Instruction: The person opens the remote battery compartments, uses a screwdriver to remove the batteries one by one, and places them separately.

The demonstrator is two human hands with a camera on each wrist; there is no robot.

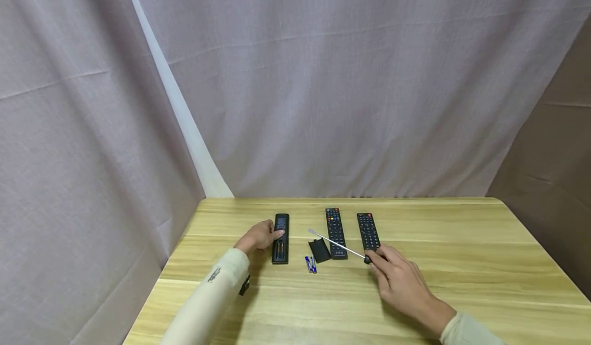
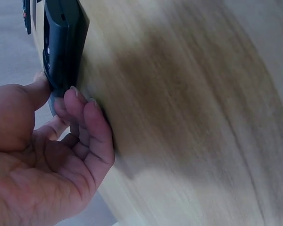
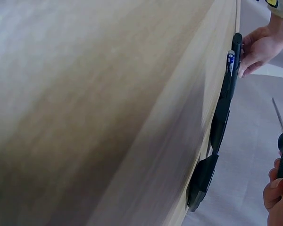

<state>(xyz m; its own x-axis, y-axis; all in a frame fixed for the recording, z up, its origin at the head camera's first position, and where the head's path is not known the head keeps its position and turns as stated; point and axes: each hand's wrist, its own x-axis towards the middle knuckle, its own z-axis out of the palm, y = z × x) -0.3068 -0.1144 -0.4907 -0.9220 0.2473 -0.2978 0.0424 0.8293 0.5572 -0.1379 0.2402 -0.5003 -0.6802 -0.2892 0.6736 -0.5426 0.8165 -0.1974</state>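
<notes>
Grey cloth hangs behind and to both sides of a pale wooden counter (image 1: 461, 263), with a white strip running down the cloth at about ten o'clock.

On the counter, the left hand (image 1: 258, 238) rests beside an open remote (image 1: 280, 238) that lies on its face with the battery bay showing. Its fingers (image 2: 87, 120) and thumb pinch the remote's edge, as the left wrist view shows close up.

At three o'clock from that remote lie two small blue and white batteries (image 1: 311, 264), and just beyond them a black battery cover (image 1: 319, 250). A second remote (image 1: 336, 232) lies buttons up next to the cover, and a third remote (image 1: 368, 231) sits at its three o'clock, a little apart.

The right hand (image 1: 401, 281) holds a screwdriver (image 1: 339, 244) by its black handle, fingers curled round it. The thin metal shaft points toward ten o'clock, crossing above the near end of the second remote, with its tip just past the cover. Both forearms wear cream sleeves (image 1: 208, 299).
</notes>
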